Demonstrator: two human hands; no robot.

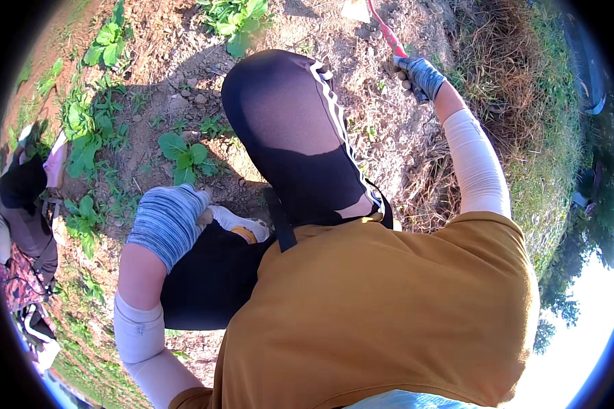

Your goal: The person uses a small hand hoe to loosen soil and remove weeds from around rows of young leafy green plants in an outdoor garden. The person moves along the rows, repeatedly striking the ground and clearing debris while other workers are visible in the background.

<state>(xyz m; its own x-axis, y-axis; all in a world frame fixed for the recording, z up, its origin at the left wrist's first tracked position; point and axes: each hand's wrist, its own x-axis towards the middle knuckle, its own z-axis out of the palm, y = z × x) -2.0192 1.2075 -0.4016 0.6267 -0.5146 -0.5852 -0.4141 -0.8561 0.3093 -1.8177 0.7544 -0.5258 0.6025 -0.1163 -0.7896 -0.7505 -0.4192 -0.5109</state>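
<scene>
R hand grips red tool (prob. light, stiff; hold handle end), L hand partly hidden, can't tell grip.

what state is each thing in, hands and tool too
left hand: gloved, fingers partly hidden, grip unclear
right hand: gloved, closed on the red-handled tool
red-handled tool: held, cut off by top edge
shoe: worn, partly covered
leafy plants: green, leaves spread
dry grass: brown, tangled

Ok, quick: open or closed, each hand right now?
Left hand: fingers mostly hidden, open or closed can't be told.
Right hand: closed, holding a red-handled tool.
</scene>
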